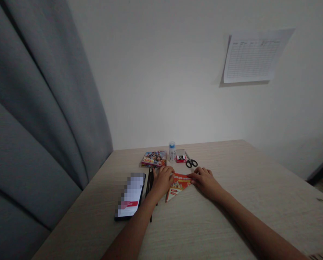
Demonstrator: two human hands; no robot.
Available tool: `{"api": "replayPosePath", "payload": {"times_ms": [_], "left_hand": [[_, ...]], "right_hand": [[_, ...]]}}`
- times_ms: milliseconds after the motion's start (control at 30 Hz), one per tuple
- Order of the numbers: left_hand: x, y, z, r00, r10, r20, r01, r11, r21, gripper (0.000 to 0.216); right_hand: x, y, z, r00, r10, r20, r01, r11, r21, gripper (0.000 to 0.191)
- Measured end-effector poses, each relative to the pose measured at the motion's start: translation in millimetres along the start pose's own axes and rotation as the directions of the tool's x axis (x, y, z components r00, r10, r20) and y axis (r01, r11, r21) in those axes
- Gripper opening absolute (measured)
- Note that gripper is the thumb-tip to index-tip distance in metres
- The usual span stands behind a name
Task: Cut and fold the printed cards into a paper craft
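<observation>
A folded, triangular red-and-white printed paper (178, 185) lay on the pale wood-grain worktop (245, 202). The left hand (163, 179) touched the paper's left edge, the right hand (205, 180) its right corner; whether either pinched or merely pressed could not be told. Left of the paper were thin black sticks (148, 182), then a black-edged smartphone (132, 195); beyond it, colourful stacked booklets (154, 159), a blue-capped bottle (172, 152) and black-handled scissors (191, 163).
</observation>
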State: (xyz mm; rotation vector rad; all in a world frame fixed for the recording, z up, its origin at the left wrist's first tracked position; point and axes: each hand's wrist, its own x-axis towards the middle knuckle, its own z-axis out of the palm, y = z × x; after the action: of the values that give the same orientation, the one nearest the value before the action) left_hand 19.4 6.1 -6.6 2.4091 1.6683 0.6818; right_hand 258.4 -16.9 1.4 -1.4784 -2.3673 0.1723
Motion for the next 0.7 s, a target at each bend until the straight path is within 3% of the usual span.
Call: {"api": "replayPosePath", "payload": {"times_ms": [533,700], "left_hand": [[0.6,-2.7,0.6,1.0,-0.011,0.023,0.011,1.0,-0.019,0.01],[0.9,-2.9,-1.2,0.999,-0.03,-0.02,0.029,0.999,-0.036,0.013]], "right_hand": [[-2.0,0.9,-0.7,0.999,-0.036,-0.008,0.037,0.999,0.038,0.04],[-2.7,1.0,-3.4,0.999,-0.042,-0.003,0.042,0.998,0.036,0.036]]}}
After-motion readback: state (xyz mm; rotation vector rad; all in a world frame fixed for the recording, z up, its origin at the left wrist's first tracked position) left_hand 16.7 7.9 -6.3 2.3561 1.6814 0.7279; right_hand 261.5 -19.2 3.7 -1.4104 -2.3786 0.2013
